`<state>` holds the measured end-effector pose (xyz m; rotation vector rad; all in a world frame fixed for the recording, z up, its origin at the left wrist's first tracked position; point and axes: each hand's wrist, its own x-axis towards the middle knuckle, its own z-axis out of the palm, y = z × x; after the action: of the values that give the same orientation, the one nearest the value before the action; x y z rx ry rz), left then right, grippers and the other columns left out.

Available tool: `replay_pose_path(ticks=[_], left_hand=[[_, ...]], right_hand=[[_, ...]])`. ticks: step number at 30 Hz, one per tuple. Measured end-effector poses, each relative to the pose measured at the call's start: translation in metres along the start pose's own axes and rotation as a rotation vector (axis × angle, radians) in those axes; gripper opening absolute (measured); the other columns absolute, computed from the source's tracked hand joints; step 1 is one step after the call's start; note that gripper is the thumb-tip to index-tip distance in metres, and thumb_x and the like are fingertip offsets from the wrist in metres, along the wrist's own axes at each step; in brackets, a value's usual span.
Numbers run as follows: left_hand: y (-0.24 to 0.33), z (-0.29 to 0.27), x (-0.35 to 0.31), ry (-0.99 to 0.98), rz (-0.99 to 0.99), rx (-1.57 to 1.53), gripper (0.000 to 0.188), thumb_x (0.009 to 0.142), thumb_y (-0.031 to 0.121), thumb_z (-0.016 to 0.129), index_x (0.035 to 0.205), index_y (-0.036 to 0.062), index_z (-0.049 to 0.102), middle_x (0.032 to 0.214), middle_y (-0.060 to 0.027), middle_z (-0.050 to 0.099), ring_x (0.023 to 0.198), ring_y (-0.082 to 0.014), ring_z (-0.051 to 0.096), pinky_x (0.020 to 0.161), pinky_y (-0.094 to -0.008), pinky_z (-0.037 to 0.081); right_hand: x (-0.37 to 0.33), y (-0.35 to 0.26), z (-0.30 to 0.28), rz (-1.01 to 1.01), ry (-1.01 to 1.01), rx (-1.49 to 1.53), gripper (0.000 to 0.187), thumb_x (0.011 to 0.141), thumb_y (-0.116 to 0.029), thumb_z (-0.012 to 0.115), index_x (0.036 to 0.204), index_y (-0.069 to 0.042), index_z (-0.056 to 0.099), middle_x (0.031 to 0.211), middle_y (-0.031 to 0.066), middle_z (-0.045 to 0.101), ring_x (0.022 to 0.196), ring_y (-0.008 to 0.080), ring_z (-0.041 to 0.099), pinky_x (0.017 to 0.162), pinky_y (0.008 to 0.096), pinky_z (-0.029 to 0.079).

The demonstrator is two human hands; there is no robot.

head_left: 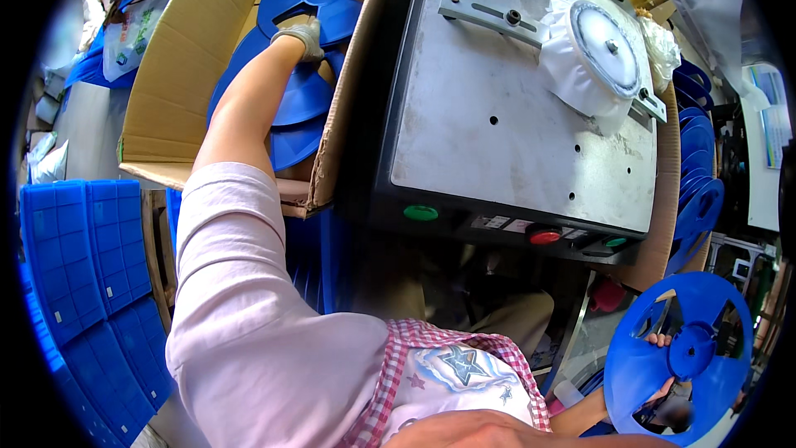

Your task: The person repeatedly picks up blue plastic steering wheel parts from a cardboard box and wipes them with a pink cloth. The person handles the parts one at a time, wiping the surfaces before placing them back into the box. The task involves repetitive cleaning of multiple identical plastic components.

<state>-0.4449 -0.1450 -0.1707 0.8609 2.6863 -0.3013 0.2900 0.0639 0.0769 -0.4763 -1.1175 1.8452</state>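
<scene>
Tilting at lower right, one blue disc (692, 352) sits in the right hand (659, 339), fingers curled through a cutout; the gloved left hand (307, 39) reaches among stacked discs (303, 102) inside a cardboard box (170, 91), its grip hidden. Work seems partway: one out, several left, none on the round fixture (608, 51).

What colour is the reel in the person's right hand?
Blue; the reel shows best in the head view.
</scene>
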Motion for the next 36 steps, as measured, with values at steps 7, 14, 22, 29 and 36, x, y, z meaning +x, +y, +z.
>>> replay_pose_path(ticks=[7,14,22,29,36], left_hand=[[-0.009,-0.031,-0.016,0.074,0.1,0.016,0.06,0.085,0.045,0.066,0.122,-0.0001,0.052,0.116,-0.0239,0.064,0.11,-0.0401,0.06,0.097,-0.0465,0.044],[-0.025,-0.126,-0.094,0.798,-0.001,-0.239,0.022,0.093,0.029,0.055,0.109,0.0145,0.058,0.095,-0.02,0.067,0.092,-0.0395,0.065,0.078,-0.0498,0.05],[0.077,-0.084,-0.33,1.405,0.508,-0.104,0.052,0.086,0.02,0.065,0.136,0.0232,0.053,0.075,-0.0033,0.056,0.064,-0.0209,0.058,0.053,-0.0366,0.049],[0.186,-0.042,-0.361,1.219,1.144,-0.232,0.044,0.069,0.021,0.077,0.108,0.0393,0.068,0.06,0.0046,0.047,0.049,-0.0143,0.05,0.043,-0.0256,0.038],[0.231,-0.017,-0.348,0.511,1.243,-0.316,0.049,0.078,0.005,0.065,0.125,0.0183,0.058,0.108,-0.0075,0.061,0.103,-0.0268,0.06,0.106,-0.0474,0.038]], right_hand=[[0.001,0.015,-0.004,-0.092,-0.055,0.054,0.062,0.083,-0.035,0.06,0.123,0.005,0.036,0.11,0.0168,0.044,0.109,0.029,0.046,0.102,0.0373,0.036],[0.019,0.041,0.001,-0.143,-0.265,0.232,0.06,0.078,-0.027,0.064,0.119,0.004,0.033,0.11,0.0138,0.038,0.105,0.0247,0.04,0.101,0.0363,0.033],[0.048,0.162,0.045,0.087,-0.563,0.678,0.067,0.081,-0.037,0.067,0.127,0.001,0.037,0.107,0.0112,0.041,0.104,0.0235,0.046,0.094,0.0408,0.039],[0.074,0.238,0.099,0.585,-0.5,0.55,0.057,0.09,-0.046,0.049,0.125,-0.002,0.047,0.107,0.0124,0.056,0.101,0.0228,0.057,0.093,0.0408,0.047],[0.059,0.211,0.07,0.569,-0.433,0.573,0.055,0.092,-0.046,0.045,0.127,-0.003,0.049,0.108,0.0132,0.06,0.1,0.0238,0.062,0.09,0.0398,0.052]])
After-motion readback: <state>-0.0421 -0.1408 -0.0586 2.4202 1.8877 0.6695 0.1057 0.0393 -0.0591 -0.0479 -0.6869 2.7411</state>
